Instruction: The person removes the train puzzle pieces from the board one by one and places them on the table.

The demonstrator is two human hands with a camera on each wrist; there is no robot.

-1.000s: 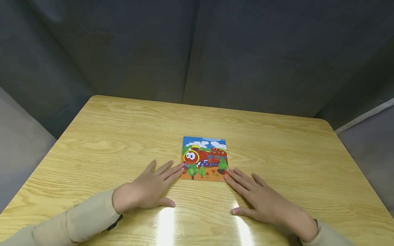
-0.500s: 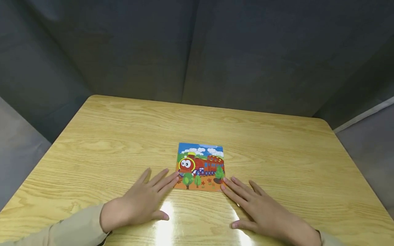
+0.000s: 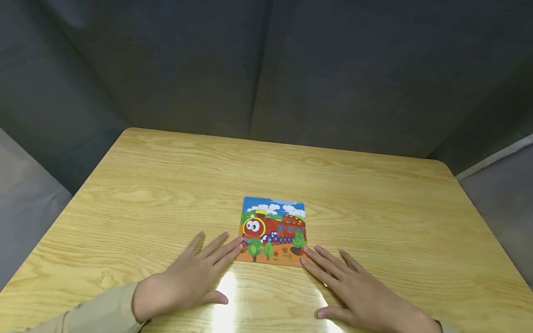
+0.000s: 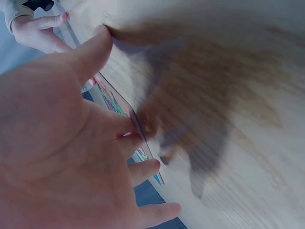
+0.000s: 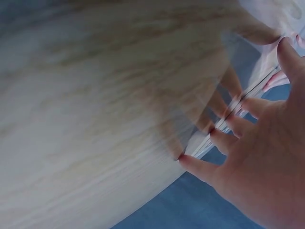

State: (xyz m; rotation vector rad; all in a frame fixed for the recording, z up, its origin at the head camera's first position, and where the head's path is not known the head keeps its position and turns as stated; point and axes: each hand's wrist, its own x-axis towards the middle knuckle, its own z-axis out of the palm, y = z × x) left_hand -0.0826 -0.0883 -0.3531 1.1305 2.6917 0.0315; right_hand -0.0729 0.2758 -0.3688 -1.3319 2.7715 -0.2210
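Note:
A flat rectangular picture puzzle (image 3: 272, 231) lies on the wooden table, printed with a red cartoon train, green trees and white clouds. In the head view my left hand (image 3: 187, 277) has its fingers spread, with fingertips at the puzzle's left edge near the lower corner. My right hand (image 3: 358, 291) mirrors it, fingertips at the lower right edge. Both thumbs point inward below the puzzle. The left wrist view shows the left palm (image 4: 62, 143) with the puzzle's edge (image 4: 114, 100) beyond the fingers. From the right wrist, straight fingers of the right hand (image 5: 257, 143) touch down along the edge.
The light wood table (image 3: 166, 185) has rounded far corners. Dark grey cloth panels (image 3: 258, 69) stand behind it and at both sides. Bright light reflections (image 3: 225, 300) show on the tabletop near the front.
The puzzle has slid toward the person, with both hands moving along at its sides. Most of that shift came in the first half second. The fingers keep the same straight, spread pose.

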